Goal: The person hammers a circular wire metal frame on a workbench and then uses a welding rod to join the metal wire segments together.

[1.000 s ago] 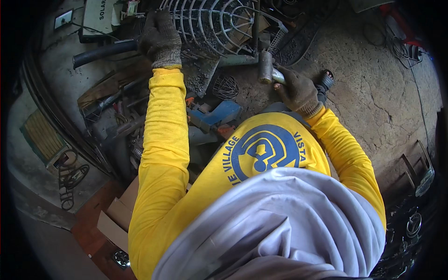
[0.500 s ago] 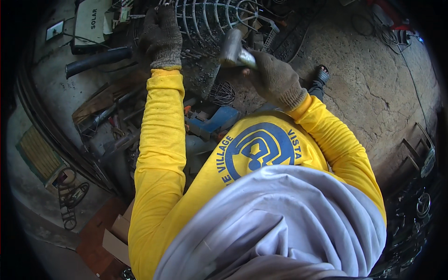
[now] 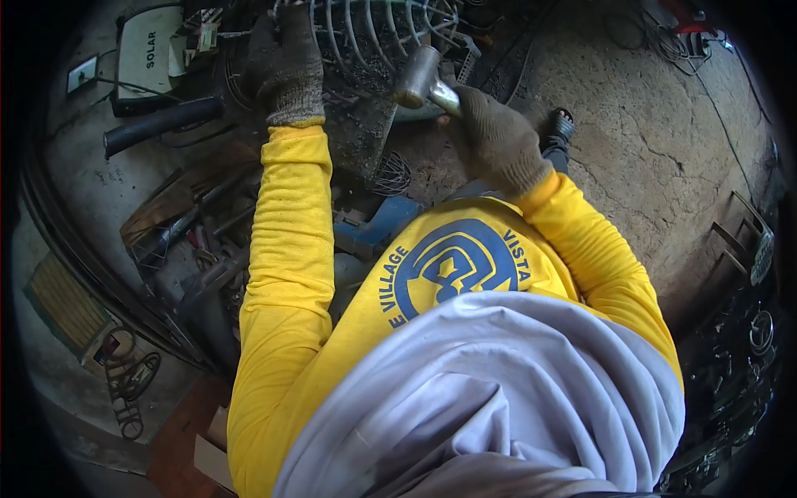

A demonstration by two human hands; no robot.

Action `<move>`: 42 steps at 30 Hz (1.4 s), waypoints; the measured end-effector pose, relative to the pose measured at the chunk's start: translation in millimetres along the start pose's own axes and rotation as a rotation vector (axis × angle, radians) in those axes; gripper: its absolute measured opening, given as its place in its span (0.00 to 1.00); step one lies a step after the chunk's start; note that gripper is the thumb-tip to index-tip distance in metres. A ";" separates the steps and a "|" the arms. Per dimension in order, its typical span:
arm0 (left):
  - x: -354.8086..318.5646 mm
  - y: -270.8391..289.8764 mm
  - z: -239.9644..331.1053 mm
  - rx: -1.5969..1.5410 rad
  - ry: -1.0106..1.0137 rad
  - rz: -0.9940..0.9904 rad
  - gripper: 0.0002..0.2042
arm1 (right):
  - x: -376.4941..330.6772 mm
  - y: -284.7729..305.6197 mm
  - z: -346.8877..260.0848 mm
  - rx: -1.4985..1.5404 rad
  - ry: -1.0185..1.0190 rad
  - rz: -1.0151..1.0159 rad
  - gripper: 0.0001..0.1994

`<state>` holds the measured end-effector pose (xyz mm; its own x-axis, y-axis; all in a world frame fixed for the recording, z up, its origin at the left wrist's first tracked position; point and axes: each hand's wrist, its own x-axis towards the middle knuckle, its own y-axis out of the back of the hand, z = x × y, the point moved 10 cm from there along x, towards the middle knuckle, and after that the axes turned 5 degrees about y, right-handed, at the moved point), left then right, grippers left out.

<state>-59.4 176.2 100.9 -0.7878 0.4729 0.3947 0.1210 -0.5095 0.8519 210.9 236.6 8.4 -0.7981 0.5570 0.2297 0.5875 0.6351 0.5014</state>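
Observation:
My right hand point(image 3: 501, 143), in a brown knit glove, is closed round the metal handle of a hammer point(image 3: 418, 76). Its thick cylindrical head is raised at the lower right of a curved grille of pale metal rods point(image 3: 371, 31). At the grille's left end is my left hand point(image 3: 287, 70), gloved the same way. Its fingers look curled, but the top of the picture cuts off their tips, so what they grip cannot be made out. Below the grille is a dark plate-like surface point(image 3: 359, 133) strewn with small bits.
A blue box-like thing point(image 3: 383, 222) and a wire bundle point(image 3: 392, 173) lie near my body. At left are a black tube point(image 3: 162, 124), a pale case point(image 3: 148, 51) and scrap metal point(image 3: 195, 232). Cables point(image 3: 685, 54) cross the cracked floor point(image 3: 639, 141) at right.
The view has shifted a little, so the surroundings sit slightly farther left. The hammer head is a touch higher and tilted differently. My left hand stays at the grille's left end.

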 end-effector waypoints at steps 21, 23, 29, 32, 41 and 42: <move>-1.8 -1.5 3.7 -0.119 0.064 -0.058 0.30 | -4.2 10.3 -60.1 -0.031 0.172 -0.070 0.23; -1.8 -0.9 9.9 -0.133 0.081 -0.076 0.30 | 2.7 7.4 -40.7 -0.059 0.194 -0.064 0.24; 1.6 -5.4 3.4 -0.109 0.056 -0.031 0.32 | -5.9 12.8 -32.5 -0.006 0.096 0.020 0.25; 3.2 -5.8 7.2 -0.067 0.038 -0.034 0.33 | -8.2 3.6 -49.9 -0.001 0.162 -0.062 0.26; 7.4 -7.0 5.9 -0.055 0.068 -0.055 0.30 | -1.9 11.7 4.9 -0.071 0.130 0.075 0.20; 2.8 -7.1 0.8 -0.057 0.070 -0.070 0.30 | -7.6 17.1 -10.4 -0.034 0.125 0.076 0.20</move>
<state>-62.0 181.7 96.2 -0.8336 0.4583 0.3083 0.0314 -0.5178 0.8549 225.6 237.6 23.9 -0.7632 0.5307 0.3688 0.6437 0.5739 0.5063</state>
